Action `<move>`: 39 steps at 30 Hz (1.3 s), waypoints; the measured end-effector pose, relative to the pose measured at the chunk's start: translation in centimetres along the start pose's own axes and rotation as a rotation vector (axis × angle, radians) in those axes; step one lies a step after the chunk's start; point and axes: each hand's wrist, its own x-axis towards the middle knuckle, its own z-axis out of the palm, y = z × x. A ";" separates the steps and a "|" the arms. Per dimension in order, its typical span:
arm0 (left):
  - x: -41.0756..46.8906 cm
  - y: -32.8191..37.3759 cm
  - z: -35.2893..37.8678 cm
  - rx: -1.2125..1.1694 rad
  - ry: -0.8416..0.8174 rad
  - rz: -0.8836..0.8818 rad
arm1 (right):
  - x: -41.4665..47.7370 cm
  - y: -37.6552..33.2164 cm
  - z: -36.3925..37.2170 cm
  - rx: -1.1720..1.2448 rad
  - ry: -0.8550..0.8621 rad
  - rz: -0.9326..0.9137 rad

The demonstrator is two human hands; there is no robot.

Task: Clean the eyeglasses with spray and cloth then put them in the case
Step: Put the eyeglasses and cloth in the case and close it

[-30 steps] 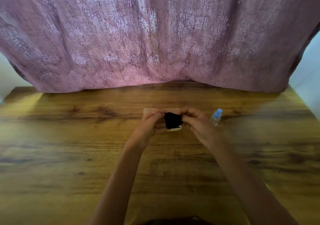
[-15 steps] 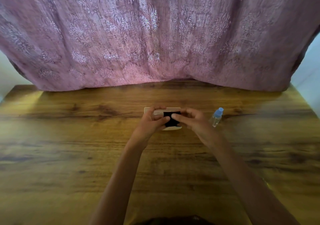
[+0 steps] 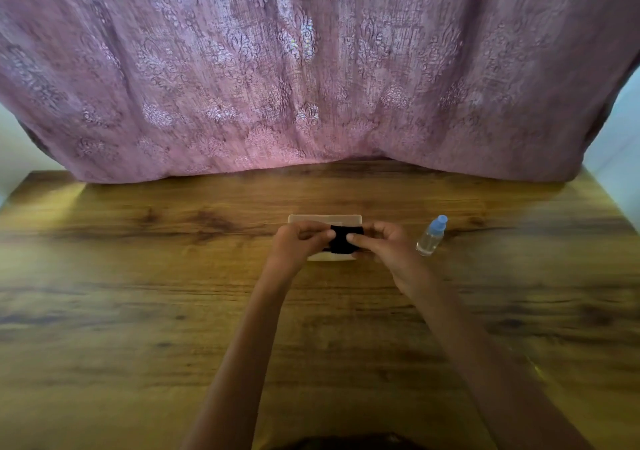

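A small black cloth (image 3: 343,240) is held between both hands above a cream-coloured case (image 3: 325,219) lying on the wooden table (image 3: 138,293). My left hand (image 3: 298,245) pinches the cloth's left edge and my right hand (image 3: 384,247) pinches its right side. The hands and cloth cover most of the case. I see no eyeglasses; whether they lie in the case under the cloth I cannot tell. A clear spray bottle (image 3: 431,236) with a blue cap stands just right of my right hand.
A pink patterned curtain (image 3: 311,68) hangs over the table's far edge. The table's wooden surface stretches wide to the left and right of the hands.
The hands have drawn closer together and lowered the black cloth towards the case; the cloth looks more folded and compact than a second ago.
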 end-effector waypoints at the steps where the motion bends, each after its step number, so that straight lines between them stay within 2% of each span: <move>1: 0.4 -0.3 -0.5 -0.020 0.070 0.002 | 0.1 0.0 -0.2 0.012 0.026 0.008; 4: 1.8 -1.7 -2.1 0.051 0.384 -0.028 | 0.3 -0.1 -0.8 -0.014 0.115 0.011; 5: 2.3 -2.2 -2.5 0.111 0.432 -0.048 | 0.4 0.0 -0.9 -0.027 0.138 0.010; 12: 4.4 -5.4 -3.1 0.315 0.279 -0.137 | 0.6 0.3 -1.0 -0.108 0.157 -0.008; 17: 4.3 -6.6 -2.5 0.248 0.365 -0.148 | 0.7 0.4 -0.7 -0.158 0.152 -0.002; 27: 2.4 -7.6 -0.5 0.189 0.396 0.016 | 1.2 0.8 1.7 -0.372 0.042 -0.003; 30: 1.9 -7.4 -0.3 0.187 0.386 0.061 | 1.5 1.4 2.0 -0.449 0.065 -0.019; 33: 1.7 -7.3 -0.2 0.169 0.393 0.071 | 1.7 2.3 1.9 -0.651 0.130 -0.137; 37: 1.7 -7.5 -0.1 0.157 0.396 0.080 | 1.6 3.3 1.5 -0.983 0.206 -0.428; 39: 1.7 -7.6 0.0 0.151 0.394 0.086 | 1.6 3.3 1.5 -1.085 0.158 -0.521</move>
